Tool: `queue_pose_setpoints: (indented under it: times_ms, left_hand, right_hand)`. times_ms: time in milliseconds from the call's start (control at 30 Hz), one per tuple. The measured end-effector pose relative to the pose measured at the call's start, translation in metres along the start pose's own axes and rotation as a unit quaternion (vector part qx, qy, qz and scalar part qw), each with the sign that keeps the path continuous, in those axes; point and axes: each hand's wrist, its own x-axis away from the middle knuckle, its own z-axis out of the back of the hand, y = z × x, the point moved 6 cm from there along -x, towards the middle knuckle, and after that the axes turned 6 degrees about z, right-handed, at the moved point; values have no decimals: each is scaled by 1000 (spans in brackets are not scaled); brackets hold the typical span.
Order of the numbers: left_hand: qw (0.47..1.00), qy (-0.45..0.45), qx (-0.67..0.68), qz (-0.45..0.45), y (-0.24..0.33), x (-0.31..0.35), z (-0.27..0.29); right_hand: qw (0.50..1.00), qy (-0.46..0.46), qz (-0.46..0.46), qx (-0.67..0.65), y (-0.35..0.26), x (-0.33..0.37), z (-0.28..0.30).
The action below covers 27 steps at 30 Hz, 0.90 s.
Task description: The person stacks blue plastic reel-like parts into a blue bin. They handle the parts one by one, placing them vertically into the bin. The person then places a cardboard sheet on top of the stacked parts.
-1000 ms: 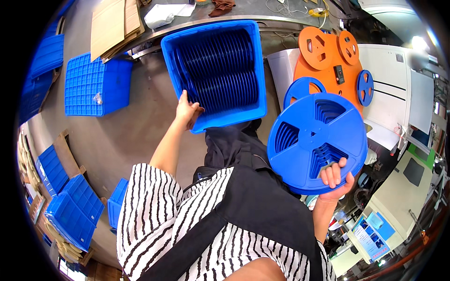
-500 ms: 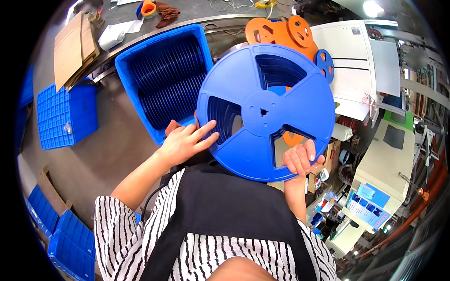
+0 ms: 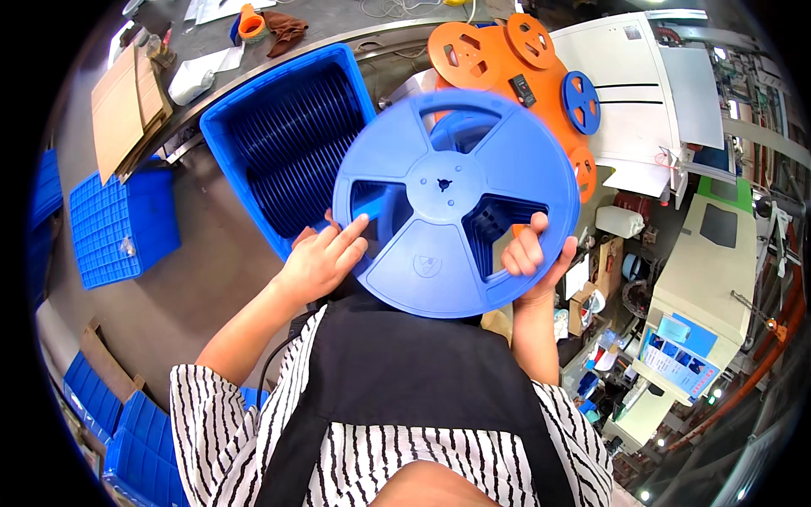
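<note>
A stack of blue plastic reels (image 3: 427,258) is held up before my chest, its round face with three cut-out windows toward me. At the left rim my left hand (image 3: 319,258) grips the reels, two fingers lying over the edge at the left window. My right hand (image 3: 536,262) holds the lower right rim, fingers curled through the right window and thumb outside. Deeper layers of the stack show through that window. Left of the reels stands a blue crate (image 3: 291,248), packed with rows of dark blue discs on edge.
Behind the reels is an orange rotary fixture (image 3: 541,106) carrying orange discs and a small blue reel (image 3: 580,101). A grey workbench (image 3: 338,17) runs along the far side, with flattened cardboard (image 3: 118,110) at its left. Another blue crate (image 3: 110,224) sits on the floor; a beige machine (image 3: 701,270) stands right.
The reels have turned, so the windows sit differently and the front face shows a different hub. They also shifted slightly left, and my right hand's fingers moved up into the window.
</note>
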Motion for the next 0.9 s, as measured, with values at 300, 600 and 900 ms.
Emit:
queue_pose_setpoints:
  times_ms: [300, 600, 900]
  left_hand:
    - [489, 86, 767, 406, -50, 78, -35]
    - [319, 176, 856, 368, -68, 111, -36]
    - [319, 183, 864, 345, -75, 115, -30]
  right_hand:
    - [938, 250, -52, 234, 7, 0, 23]
    - [927, 317, -29, 196, 15, 17, 42]
    - [927, 301, -54, 215, 25, 10, 34]
